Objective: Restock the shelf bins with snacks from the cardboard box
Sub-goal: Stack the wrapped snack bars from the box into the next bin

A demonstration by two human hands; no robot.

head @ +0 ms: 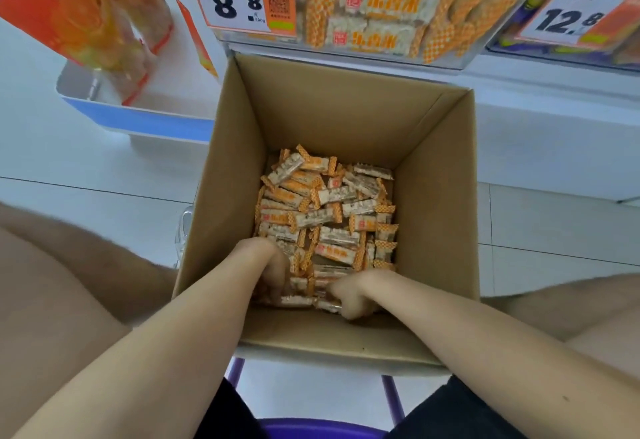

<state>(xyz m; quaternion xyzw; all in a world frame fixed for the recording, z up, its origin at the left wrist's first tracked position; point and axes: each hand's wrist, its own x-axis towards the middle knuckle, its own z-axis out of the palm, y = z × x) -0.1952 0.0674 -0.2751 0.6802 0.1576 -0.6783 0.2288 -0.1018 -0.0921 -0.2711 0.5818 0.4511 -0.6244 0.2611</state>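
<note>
An open cardboard box point(346, 116) stands in front of me, its bottom covered with several small orange-and-white wrapped snack bars point(329, 210). Both my hands reach down into its near end. My left hand point(266, 265) has its fingers curled into the bars at the near left. Beside it at the near middle, my right hand point(353, 295) curls its fingers round a few bars. Above the box hangs a clear shelf bin point(381, 5) holding the same orange-and-white bars, with an 8.8 price tag point(239, 2).
A second bin with a 12.8 price tag point(575, 19) is at the upper right. An orange snack package point(90, 12) stands in a white and blue tray point(135, 116) at upper left. My knees flank the box. A purple stool point(311, 428) is under me.
</note>
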